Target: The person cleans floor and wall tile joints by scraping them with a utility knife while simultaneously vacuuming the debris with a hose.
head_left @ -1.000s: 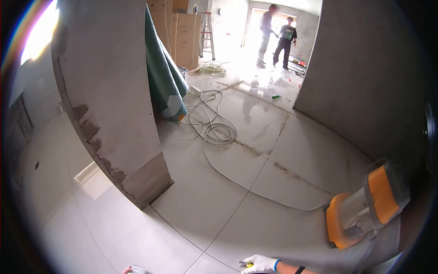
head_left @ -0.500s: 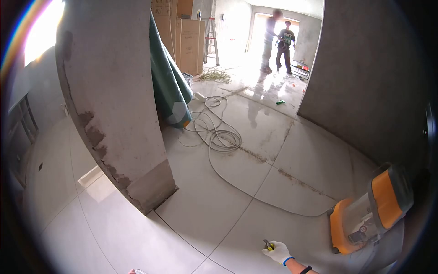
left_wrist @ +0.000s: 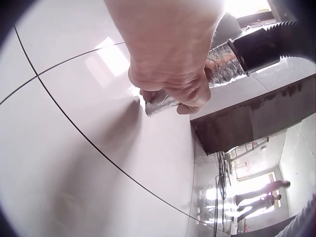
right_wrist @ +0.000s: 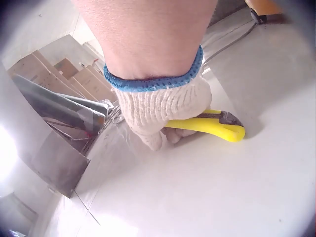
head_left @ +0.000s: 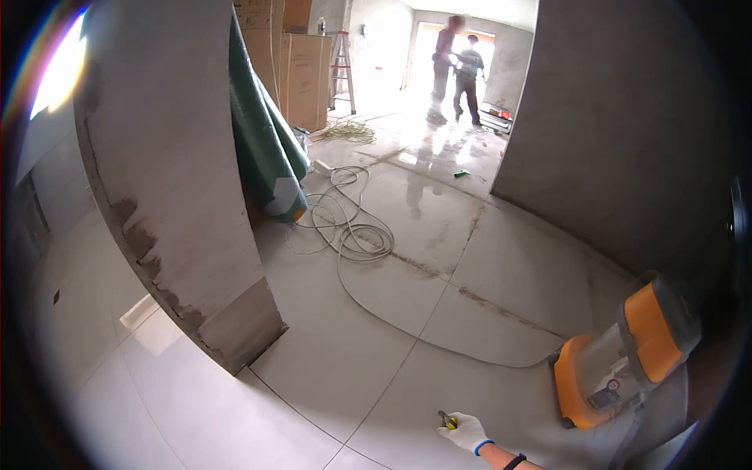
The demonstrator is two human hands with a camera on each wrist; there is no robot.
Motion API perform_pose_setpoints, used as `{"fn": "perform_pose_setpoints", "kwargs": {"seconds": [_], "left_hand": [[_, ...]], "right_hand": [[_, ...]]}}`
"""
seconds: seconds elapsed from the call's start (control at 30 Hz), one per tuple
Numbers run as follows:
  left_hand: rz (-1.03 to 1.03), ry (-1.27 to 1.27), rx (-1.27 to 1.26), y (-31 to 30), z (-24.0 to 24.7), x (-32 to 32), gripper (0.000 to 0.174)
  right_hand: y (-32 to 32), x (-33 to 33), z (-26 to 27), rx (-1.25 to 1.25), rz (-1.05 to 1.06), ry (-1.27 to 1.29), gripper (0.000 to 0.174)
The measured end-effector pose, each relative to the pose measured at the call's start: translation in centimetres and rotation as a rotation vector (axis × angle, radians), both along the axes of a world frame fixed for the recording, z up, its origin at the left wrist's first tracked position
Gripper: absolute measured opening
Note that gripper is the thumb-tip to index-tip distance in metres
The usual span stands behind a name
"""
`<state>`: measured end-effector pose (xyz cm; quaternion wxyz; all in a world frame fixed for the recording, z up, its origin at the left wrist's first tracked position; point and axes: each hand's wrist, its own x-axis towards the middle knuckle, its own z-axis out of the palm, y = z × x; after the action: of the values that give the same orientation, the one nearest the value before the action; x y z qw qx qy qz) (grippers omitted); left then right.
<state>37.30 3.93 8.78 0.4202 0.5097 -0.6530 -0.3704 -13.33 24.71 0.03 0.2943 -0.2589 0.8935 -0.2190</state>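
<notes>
My bare left hand (left_wrist: 173,74) grips a tube wrapped in clear, crinkled film (left_wrist: 227,66) in the left wrist view. A black ribbed hose (left_wrist: 256,48) joins the tube behind the hand, and the tube's other end (left_wrist: 159,103) pokes out past the fingers, over the floor. In the head view this hand is out of sight. My right hand (head_left: 464,433), in a white knitted glove with a blue cuff, holds a yellow utility knife (right_wrist: 224,129) low over the tiles. The knife's dark end sticks out beyond the fingers in the head view; the glove covers its middle.
An orange and grey vacuum machine (head_left: 580,384) stands at the right, its grey cord (head_left: 368,243) looping across the tiled floor. A rough wall end (head_left: 243,329) juts in at the left, beside a green roll (head_left: 270,172) and cardboard boxes (head_left: 305,82). Two people (head_left: 468,74) stand far back.
My right hand has moved forward and right with the knife, from the bottom edge of the head view. My left hand and the tube end have dropped out of that view.
</notes>
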Motion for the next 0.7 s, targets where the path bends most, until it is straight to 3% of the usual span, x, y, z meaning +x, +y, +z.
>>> {"fn": "perform_pose_setpoints", "kwargs": {"seconds": [0.57,0.7], "left_hand": [[-0.202,0.099,-0.091,-10.7,0.7,-14.3,0.052],[-0.222,0.100,-0.094,-13.4,1.1,-17.9,0.056]], "right_hand": [[0.4,-0.1,0.1,0.036,0.031,0.033,0.047],[0.5,-0.5,0.0,-0.062,0.029,0.075,0.039]]}}
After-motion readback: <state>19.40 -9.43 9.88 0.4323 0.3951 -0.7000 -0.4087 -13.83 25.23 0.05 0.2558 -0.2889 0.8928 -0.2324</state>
